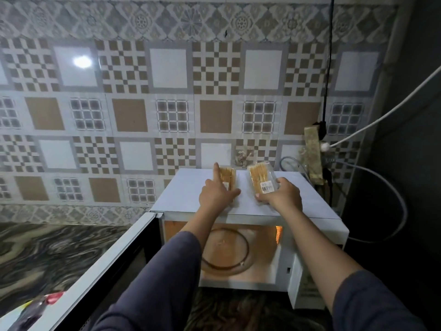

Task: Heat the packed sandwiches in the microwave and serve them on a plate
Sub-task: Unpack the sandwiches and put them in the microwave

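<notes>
Two clear packs of sandwiches lie on top of the white microwave. My left hand lies over the near end of the left sandwich pack, index finger straight along its left side and thumb across to its right side. My right hand grips the near end of the right sandwich pack, thumb on the left and fingers on the right; this pack sits angled and carries a white barcode label. Below, the microwave stands open and lit, with a bare glass turntable inside.
The microwave door swings out to the left over the marbled counter. A power strip with plugs and looping cables hangs on the tiled wall at the right. A red-capped object lies at the bottom left.
</notes>
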The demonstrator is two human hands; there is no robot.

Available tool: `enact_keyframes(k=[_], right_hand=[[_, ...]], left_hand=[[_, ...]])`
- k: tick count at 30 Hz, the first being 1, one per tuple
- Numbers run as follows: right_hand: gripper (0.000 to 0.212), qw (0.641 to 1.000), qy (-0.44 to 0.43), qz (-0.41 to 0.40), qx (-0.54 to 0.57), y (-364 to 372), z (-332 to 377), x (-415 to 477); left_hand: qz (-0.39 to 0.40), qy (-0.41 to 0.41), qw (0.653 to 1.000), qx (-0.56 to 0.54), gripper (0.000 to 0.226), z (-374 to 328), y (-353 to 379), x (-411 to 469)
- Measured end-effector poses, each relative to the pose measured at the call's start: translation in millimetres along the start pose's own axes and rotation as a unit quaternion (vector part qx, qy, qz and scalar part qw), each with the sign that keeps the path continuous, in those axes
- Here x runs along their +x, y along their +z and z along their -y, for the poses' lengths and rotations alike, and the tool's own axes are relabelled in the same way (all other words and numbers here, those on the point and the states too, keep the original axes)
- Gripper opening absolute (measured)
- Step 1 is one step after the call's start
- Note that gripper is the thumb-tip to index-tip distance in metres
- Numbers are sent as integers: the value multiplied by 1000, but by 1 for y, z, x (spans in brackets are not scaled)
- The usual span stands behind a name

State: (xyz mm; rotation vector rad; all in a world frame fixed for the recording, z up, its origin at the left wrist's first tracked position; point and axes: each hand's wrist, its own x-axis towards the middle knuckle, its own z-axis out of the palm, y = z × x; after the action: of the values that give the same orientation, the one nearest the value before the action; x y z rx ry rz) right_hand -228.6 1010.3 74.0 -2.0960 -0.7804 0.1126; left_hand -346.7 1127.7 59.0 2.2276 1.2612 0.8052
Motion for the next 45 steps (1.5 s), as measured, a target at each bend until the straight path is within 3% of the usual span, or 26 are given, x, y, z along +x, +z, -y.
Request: enact_keyframes(k=[6,11,22,29,36,38,45], right_hand=[[44,992,13,-3,129,-6,4,-27],[50,958,51,36,278,-26,0,-66],[63,905,41,60,420,-64,-49,-175],[66,901,67,37,426,-57,-120,-239],[60,897,143,70,411,-20,-195,-283],[61,904,162,73,389,-8,-212,-291],[60,929,209,39,302,24,-247,-303]], left_hand=[[-19,5,999,-31,100,1,-10,-31],[-47,-14,997,-55,99,1,-23,-69],[-90,-15,990,-108,96,-6,-35,-199],[-75,-55,991,-98,100,20,1,-287],[-10,-172,974,-146,102,82,71,-361],[3,-201,974,-106,101,97,86,-373],[-6,-165,985,-55,107,123,108,-371]])
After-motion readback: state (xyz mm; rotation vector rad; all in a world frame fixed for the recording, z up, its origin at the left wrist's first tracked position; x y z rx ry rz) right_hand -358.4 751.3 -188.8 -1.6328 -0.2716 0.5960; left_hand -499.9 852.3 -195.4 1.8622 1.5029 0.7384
